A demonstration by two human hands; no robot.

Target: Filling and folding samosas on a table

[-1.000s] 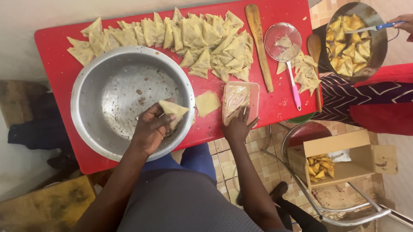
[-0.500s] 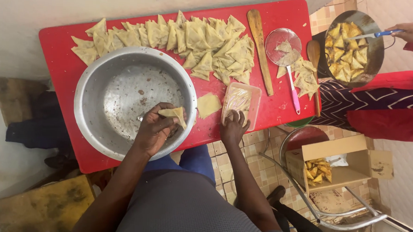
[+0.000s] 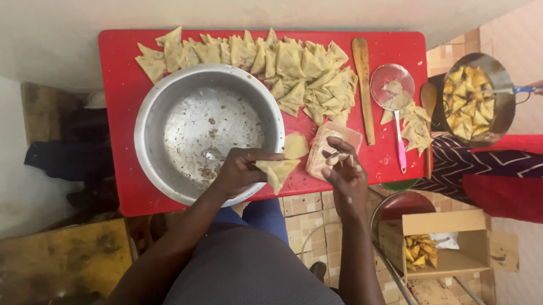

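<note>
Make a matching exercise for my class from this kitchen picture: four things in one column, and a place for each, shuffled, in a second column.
Things:
1. folded pastry triangle
2. wooden spatula
3. mesh skimmer
4. cardboard box

Places:
A. on the floor, right of the person's legs
B. in the left hand
C. on the red table, between the pastry pile and the skimmer
D. on the table's right end, pink handle pointing to the near edge

Pairs: 1-B, 2-C, 3-D, 4-A

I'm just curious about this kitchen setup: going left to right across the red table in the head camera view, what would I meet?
Steel bowl → left hand holding a folded pastry → small plastic tub → wooden spatula → mesh skimmer → frying pan.
</note>
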